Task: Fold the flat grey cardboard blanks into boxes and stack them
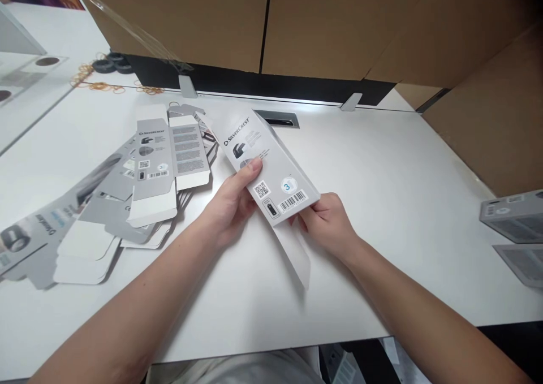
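A grey printed carton [271, 172] is held tilted above the table, its barcode end toward me and a flap hanging down from that end. My left hand [237, 197] grips its left side, thumb lying on the printed face and fingers hidden behind. At the lower right corner, my right hand [328, 220] is closed against the carton's end, its fingertips partly hidden beneath. Left of my hands lies a pile of flattened cartons [155, 152] of the same print, overlapping one another with white flaps showing.
Two grey cartons [515, 217] stand at the table's right edge. Tan partition panels [314, 27] rise along the back, held by white clips [351, 102]. Rubber bands [102, 86] and black tape-like rolls [112, 63] lie at the back left. A cable slot [278, 119] sits behind the carton.
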A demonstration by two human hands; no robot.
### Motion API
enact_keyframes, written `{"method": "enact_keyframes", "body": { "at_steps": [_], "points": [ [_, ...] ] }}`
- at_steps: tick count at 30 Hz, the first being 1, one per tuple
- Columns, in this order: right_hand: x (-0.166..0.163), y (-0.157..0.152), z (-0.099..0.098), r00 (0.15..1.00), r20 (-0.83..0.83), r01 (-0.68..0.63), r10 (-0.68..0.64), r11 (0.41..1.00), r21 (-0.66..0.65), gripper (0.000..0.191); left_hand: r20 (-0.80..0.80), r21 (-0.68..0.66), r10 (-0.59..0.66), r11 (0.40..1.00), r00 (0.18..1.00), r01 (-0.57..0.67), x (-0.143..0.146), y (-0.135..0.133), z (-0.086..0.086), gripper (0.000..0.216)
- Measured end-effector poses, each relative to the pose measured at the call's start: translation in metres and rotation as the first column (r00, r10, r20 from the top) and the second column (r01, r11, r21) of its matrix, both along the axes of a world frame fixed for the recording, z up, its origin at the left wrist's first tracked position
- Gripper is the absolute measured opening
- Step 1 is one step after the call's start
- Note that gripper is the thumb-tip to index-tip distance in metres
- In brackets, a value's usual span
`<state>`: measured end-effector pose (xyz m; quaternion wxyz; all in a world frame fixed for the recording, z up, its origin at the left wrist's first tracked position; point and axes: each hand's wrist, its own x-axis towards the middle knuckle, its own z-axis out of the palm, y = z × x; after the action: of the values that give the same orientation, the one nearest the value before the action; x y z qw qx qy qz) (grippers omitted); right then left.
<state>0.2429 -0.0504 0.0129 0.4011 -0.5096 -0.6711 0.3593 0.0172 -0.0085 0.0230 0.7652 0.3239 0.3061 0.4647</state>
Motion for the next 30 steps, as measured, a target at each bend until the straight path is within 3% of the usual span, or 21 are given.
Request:
{"method": "enact_keyframes", "body": {
  "at_steps": [12,17,20,24,30],
  "points": [
    [0.001,0.0,0.002,1.0,-0.008,0.019,-0.02,0.997,-0.075,0.064,0.105,-0.059,0.061,0.997,0.993,-0.055,0.003,-0.001,-0.001,0.06],
    [-0.003,-0.002,0.006,0.994,-0.08,-0.092,0.073,0.96,-0.266,0.062,0.172,-0.074,0.162,0.986,0.972,-0.151,0.001,-0.001,0.007,0.062],
    [-0.006,-0.003,0.008,0.986,-0.157,-0.11,0.059,0.934,-0.34,0.058,0.191,-0.078,0.159,0.986,0.969,-0.147,-0.001,0.001,0.011,0.062],
    [-0.006,0.0,0.006,0.971,-0.236,-0.021,-0.048,0.959,-0.282,0.054,0.147,-0.046,0.117,0.993,0.982,-0.111,-0.002,0.004,0.012,0.06],
    [-0.003,0.003,0.008,0.981,-0.143,0.098,-0.129,0.974,-0.205,0.061,0.117,-0.021,0.076,0.997,0.99,-0.074,0.0,0.002,0.012,0.057]
  ]
}}
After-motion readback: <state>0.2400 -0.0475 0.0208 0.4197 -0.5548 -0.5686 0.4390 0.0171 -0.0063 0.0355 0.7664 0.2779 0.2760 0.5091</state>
